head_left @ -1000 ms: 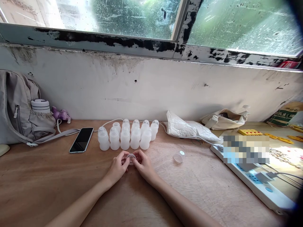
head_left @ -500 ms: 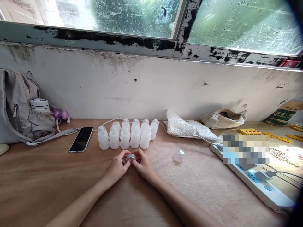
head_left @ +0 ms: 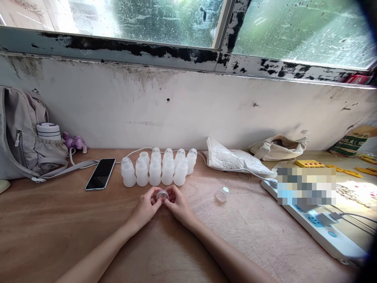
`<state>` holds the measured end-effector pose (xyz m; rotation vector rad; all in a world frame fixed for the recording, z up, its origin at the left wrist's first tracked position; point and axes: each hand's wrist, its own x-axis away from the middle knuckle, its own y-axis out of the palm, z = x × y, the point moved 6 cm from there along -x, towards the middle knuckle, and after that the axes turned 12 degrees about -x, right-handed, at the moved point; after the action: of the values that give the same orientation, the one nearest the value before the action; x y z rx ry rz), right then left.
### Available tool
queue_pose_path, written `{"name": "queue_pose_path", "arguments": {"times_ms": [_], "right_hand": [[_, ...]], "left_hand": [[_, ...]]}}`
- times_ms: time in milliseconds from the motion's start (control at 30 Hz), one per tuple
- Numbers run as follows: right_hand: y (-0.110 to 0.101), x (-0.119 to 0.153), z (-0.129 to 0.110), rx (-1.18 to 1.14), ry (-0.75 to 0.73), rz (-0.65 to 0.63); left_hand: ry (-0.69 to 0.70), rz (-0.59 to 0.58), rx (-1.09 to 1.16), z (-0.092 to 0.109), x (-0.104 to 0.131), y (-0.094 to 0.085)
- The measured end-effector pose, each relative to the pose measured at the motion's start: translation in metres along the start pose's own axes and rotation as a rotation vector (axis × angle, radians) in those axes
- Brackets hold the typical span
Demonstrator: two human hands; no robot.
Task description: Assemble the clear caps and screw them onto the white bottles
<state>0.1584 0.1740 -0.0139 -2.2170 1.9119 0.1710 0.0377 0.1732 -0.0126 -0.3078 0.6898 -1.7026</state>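
Between my two hands is a small clear round bottle collar point(head_left: 162, 195), ring-shaped, with a see-through middle. My left hand point(head_left: 148, 207) pinches its left side and my right hand point(head_left: 176, 204) its right side, thumbs close together at the near edge. Just beyond my fingers stand several frosted white baby bottles point(head_left: 155, 173) in rows, most with clear domed tops. An uncapped bottle point(head_left: 144, 157) with an open neck is in the back row. To the right of my right hand, a clear domed bottle cap point(head_left: 222, 195) lies on its side on the wooden table point(head_left: 165, 251).
Left of the bottles lie a phone point(head_left: 100, 174) and a grey backpack point(head_left: 22, 133). A white padded packet point(head_left: 235, 159) and a cloth pouch point(head_left: 278, 148) rest by the wall. A power strip point(head_left: 326, 232) with plugs and cables runs along the right.
The clear collar has tilted in my fingers, so more of its round face shows upward. My hands have stayed in nearly the same place.
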Motion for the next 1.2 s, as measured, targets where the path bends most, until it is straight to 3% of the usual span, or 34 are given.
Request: {"name": "queue_pose_path", "arguments": {"times_ms": [600,967,1200], "right_hand": [[0.001,-0.001,0.001,0.023,0.020,-0.012],[0.005,0.002,-0.002,0.129,-0.036,-0.013],[0.001,0.003,-0.008,0.076,-0.032,0.008]], "left_hand": [[-0.032,0.026,0.060,-0.006,0.000,0.001],[-0.002,0.055,-0.113,0.003,0.002,-0.004],[-0.011,0.012,0.053,0.011,0.004,-0.004]]}}
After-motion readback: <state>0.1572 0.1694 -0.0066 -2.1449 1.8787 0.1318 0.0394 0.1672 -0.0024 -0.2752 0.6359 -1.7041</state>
